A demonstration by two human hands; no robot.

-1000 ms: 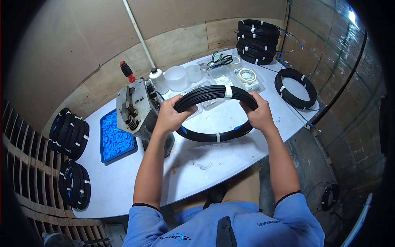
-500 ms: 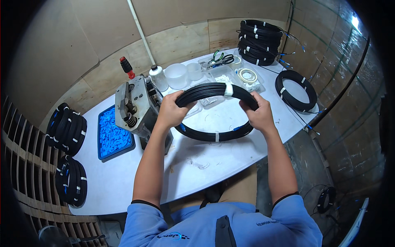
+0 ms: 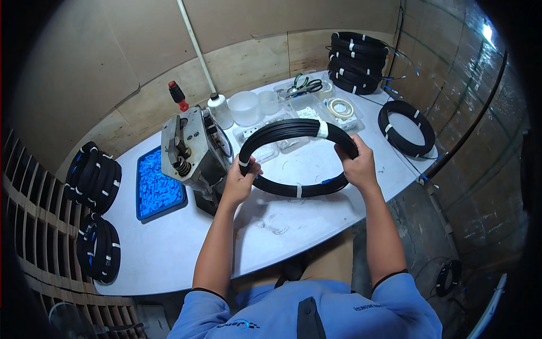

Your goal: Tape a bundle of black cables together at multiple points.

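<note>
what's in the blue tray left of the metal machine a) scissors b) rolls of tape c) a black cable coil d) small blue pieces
d: the blue tray on the white table, left of the metal machine, is filled with small blue pieces; the scissors and the tape roll lie further back.

black cable coil (image 3: 297,155), a big ring banded with white ties, tilted up off the white table, gripped on opposite sides by left hand (image 3: 240,183) and right hand (image 3: 357,166)
</note>
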